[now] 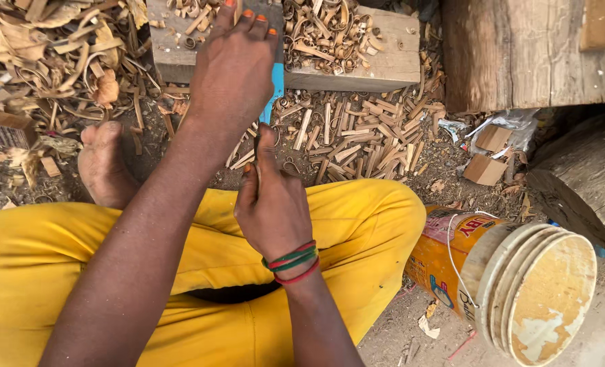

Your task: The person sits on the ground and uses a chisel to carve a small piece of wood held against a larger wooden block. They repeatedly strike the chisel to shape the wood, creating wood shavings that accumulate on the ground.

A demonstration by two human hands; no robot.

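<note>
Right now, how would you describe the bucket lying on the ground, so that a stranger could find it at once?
Start from the person's yellow trousers and look just past the knee on the right side. There the bucket lies tipped on its side on the dirt, below the big log. Its orange printed wall and pale, stained bottom facing the camera set it apart from the wood scraps around.

Two hands are in view, the left hand (233,71) and the right hand (273,204), along with one bare foot (102,163). The right wrist carries three thread bangles (291,261), two red and one green. One blue-handled tool (275,92) shows between the hands. One pale wooden block (384,64) lies ahead, and two heavy logs (520,54) sit at right. One orange plastic bucket (445,261) lies tipped on its side. Two small cardboard pieces (486,168) rest nearby. Wood shavings and split sticks (357,136) are too many to count.
</note>
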